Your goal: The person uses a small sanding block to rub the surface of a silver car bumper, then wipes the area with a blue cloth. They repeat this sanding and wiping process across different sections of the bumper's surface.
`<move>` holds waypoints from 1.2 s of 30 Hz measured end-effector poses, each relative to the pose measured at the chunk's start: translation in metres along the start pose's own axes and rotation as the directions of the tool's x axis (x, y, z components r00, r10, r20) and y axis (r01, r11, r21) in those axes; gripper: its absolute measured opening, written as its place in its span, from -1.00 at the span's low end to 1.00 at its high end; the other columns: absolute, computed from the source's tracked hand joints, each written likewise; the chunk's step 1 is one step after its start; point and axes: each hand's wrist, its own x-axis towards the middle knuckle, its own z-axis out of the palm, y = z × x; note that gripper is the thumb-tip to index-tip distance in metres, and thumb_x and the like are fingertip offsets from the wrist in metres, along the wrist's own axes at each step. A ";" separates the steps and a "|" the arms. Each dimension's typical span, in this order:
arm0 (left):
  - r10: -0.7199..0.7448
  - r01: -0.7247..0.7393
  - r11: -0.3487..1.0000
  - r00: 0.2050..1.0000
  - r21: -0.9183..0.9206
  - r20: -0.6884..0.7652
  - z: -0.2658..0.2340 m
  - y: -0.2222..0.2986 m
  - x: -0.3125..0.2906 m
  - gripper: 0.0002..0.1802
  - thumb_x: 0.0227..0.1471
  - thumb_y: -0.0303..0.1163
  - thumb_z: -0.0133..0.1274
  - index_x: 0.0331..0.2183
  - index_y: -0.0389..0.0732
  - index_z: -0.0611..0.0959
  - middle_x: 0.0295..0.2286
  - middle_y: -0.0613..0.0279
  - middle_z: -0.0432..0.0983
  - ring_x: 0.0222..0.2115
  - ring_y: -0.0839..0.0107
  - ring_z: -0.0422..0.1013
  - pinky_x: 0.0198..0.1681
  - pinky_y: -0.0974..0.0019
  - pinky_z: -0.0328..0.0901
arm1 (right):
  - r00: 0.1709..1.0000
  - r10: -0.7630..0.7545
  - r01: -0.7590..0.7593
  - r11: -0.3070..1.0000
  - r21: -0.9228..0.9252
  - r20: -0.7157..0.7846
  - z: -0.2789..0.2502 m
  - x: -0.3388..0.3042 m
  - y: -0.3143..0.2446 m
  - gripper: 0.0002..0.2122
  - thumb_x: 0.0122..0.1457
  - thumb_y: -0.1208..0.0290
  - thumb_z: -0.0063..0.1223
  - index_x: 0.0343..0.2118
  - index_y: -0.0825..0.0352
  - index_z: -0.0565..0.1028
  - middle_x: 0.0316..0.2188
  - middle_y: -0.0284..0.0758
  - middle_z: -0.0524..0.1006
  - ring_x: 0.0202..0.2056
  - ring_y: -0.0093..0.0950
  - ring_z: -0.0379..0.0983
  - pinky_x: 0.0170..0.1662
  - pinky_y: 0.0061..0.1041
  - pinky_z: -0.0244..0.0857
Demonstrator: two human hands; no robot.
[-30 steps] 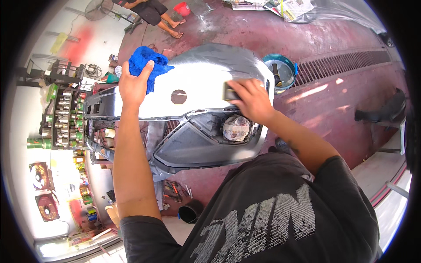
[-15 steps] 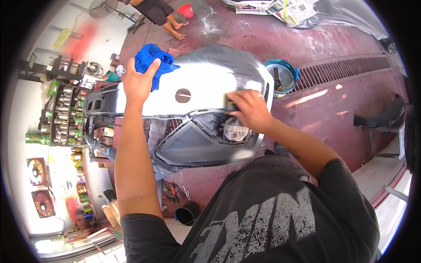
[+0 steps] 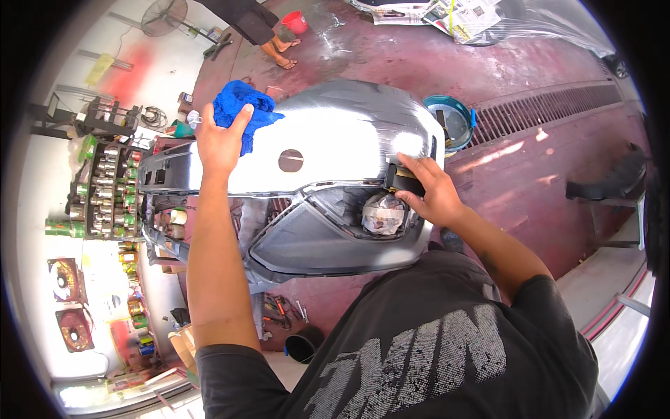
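In front of me lies a large grey car bumper [image 3: 342, 105], its middle bright with glare and marked by a round opening. My left hand [image 3: 220, 146] is closed on a crumpled blue cloth [image 3: 241, 101] at the bumper's left upper part. At the right end, my right hand [image 3: 440, 190] grips a black sanding block [image 3: 406, 181] with yellowish edges, against the bumper just above its lower trim line. The block's face against the surface is hidden. Near that hand, a wrapped, crumpled bundle [image 3: 382, 214] sits in a bumper recess.
Beyond the bumper's right end stands a teal bucket [image 3: 450, 120] beside a floor grate [image 3: 537, 112]. Shelves of cans [image 3: 105, 185] line the left wall. A black bucket [image 3: 303, 344] and hand tools [image 3: 283, 311] are on the floor near me. Another person [image 3: 262, 35] stands at the far side.
My right hand has slid the sanding block rightward and slightly nearer along the bumper. My left hand keeps its hold on the blue cloth in about the same place.
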 end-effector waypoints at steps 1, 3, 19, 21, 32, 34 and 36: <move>0.031 -0.031 0.999 0.999 -0.023 -0.024 0.002 -0.012 0.003 -0.24 0.08 0.17 0.52 -0.01 -0.28 0.68 -0.12 -0.05 0.77 -0.10 0.09 0.68 0.07 0.07 0.48 | 0.988 0.116 -0.129 0.984 0.122 0.104 -0.008 0.012 -0.012 -0.05 0.26 0.24 0.50 0.62 0.27 0.14 0.03 -0.06 0.66 -0.01 -0.06 0.59 0.14 -0.13 0.47; 0.082 -0.081 0.997 0.995 0.009 -0.065 0.001 -0.027 0.006 -0.22 0.04 0.20 0.55 -0.06 -0.28 0.67 -0.18 -0.07 0.78 -0.15 0.08 0.70 0.02 0.04 0.50 | 0.893 0.282 -0.396 0.863 0.314 0.351 -0.027 0.040 -0.037 0.10 0.26 0.24 0.51 0.69 0.26 -0.09 -0.07 0.00 0.67 -0.08 -0.04 0.62 0.12 -0.15 0.47; -0.011 0.013 0.999 0.999 0.033 -0.052 -0.004 0.001 -0.004 -0.26 0.03 0.22 0.52 -0.06 -0.21 0.69 -0.17 -0.04 0.78 -0.11 0.01 0.70 0.03 0.02 0.51 | 0.671 0.026 -0.385 0.866 0.318 0.741 0.012 0.110 -0.123 0.14 0.20 0.04 0.49 0.68 0.33 -0.05 -0.10 0.00 0.68 -0.06 -0.17 0.64 0.11 -0.24 0.47; -0.032 0.032 0.999 0.998 -0.011 -0.056 -0.003 0.004 -0.005 -0.27 0.02 0.19 0.54 -0.06 -0.20 0.70 -0.17 -0.03 0.78 -0.12 0.03 0.70 0.03 0.04 0.52 | 0.765 0.069 -0.436 0.788 0.435 0.640 0.018 0.082 -0.104 0.13 0.18 0.05 0.54 0.66 0.37 0.04 -0.10 -0.09 0.67 -0.06 -0.28 0.62 0.10 -0.26 0.47; 0.056 -0.084 0.994 0.943 -0.073 -0.327 -0.065 -0.027 0.003 -0.35 -0.02 -0.20 0.58 0.07 -0.20 0.70 0.08 -0.14 0.64 0.06 0.06 0.62 0.18 0.06 0.49 | 0.646 0.725 -0.609 0.300 0.735 0.240 -0.025 0.010 -0.042 -0.65 0.51 0.16 0.30 0.11 0.28 0.48 -0.20 -0.34 0.63 -0.31 -0.53 0.62 -0.19 -0.41 0.60; 0.243 -0.166 0.951 0.923 0.261 -0.299 -0.067 -0.029 -0.009 -0.19 -0.04 -0.16 0.56 0.24 -0.08 0.67 0.26 -0.25 0.51 0.22 -0.12 0.54 0.30 0.00 0.44 | 0.578 0.791 -0.526 0.173 0.833 0.200 -0.029 -0.012 -0.026 -0.66 0.56 0.10 0.19 0.11 0.29 0.52 -0.21 -0.33 0.66 -0.32 -0.51 0.63 -0.18 -0.42 0.60; 0.262 -0.228 0.939 0.959 0.257 -0.108 -0.057 -0.023 -0.026 0.02 -0.03 -0.10 0.54 0.46 0.26 0.52 0.35 -0.28 0.41 0.31 -0.27 0.44 0.41 -0.08 0.36 | 0.527 0.826 -0.448 0.070 0.891 0.200 -0.033 -0.031 -0.009 -0.66 0.60 0.08 0.09 0.10 0.29 0.56 -0.22 -0.32 0.69 -0.32 -0.50 0.64 -0.17 -0.42 0.59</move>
